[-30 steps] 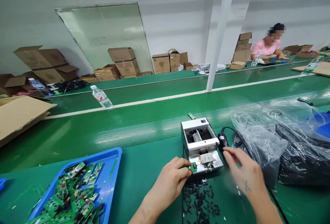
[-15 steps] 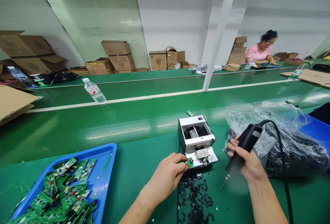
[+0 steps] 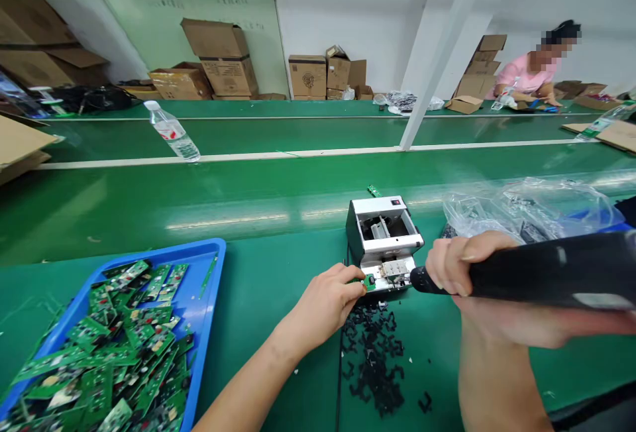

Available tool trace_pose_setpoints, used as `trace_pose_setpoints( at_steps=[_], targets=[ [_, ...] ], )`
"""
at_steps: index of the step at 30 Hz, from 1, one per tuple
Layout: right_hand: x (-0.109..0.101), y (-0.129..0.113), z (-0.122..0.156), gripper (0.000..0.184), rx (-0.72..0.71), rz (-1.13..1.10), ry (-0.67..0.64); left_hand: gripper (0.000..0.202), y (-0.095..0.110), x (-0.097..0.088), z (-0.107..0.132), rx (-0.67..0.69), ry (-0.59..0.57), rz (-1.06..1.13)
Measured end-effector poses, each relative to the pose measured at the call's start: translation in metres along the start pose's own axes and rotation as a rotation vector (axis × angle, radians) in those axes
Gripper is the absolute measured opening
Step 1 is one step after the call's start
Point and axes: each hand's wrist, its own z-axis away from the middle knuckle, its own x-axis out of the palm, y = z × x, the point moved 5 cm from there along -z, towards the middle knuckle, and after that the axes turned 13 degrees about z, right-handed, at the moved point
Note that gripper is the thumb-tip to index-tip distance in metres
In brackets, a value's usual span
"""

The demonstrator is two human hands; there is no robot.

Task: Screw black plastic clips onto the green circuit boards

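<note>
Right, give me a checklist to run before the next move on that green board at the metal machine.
Left hand on the green circuit board: ok, fingertips pressed against it.
Board seated in the silver bench machine: cannot tell, fingers hide its edge.
Right hand gripping the black handheld tool: ok, fingers wrapped around it.
Tool tip on the board: not ok, it points toward the board but stops short, beside the machine's front plate.
Blue tray stocked with boards: ok, well filled.
</note>
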Motion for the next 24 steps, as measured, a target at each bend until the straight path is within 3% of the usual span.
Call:
trace_pose_setpoints(
  at_steps=[4, 8, 12, 21, 24],
  targets=[
    [0.014, 0.017, 0.005, 0.078, -0.026, 0.104, -0.026, 0.019, 0.0, 0.001, -0.001, -0.013, -0.016, -0.021],
    [0.013, 0.03, 0.01, 0.074, -0.073, 0.049, -0.057, 0.02, 0.001, 0.002, -0.001, -0.007, -0.022, -0.04],
    [0.011, 0.042, 0.012, 0.077, -0.004, 0.016, -0.065, 0.02, 0.0, 0.003, -0.001, 0.0, -0.014, -0.054],
    [0.009, 0.043, 0.017, 0.073, 0.007, -0.04, -0.135, 0.02, -0.002, 0.008, 0.0, 0.021, 0.008, -0.09],
    [0.009, 0.034, 0.014, 0.071, -0.057, -0.104, -0.173, 0.02, -0.002, 0.009, -0.001, 0.02, 0.004, -0.109]
  ],
)
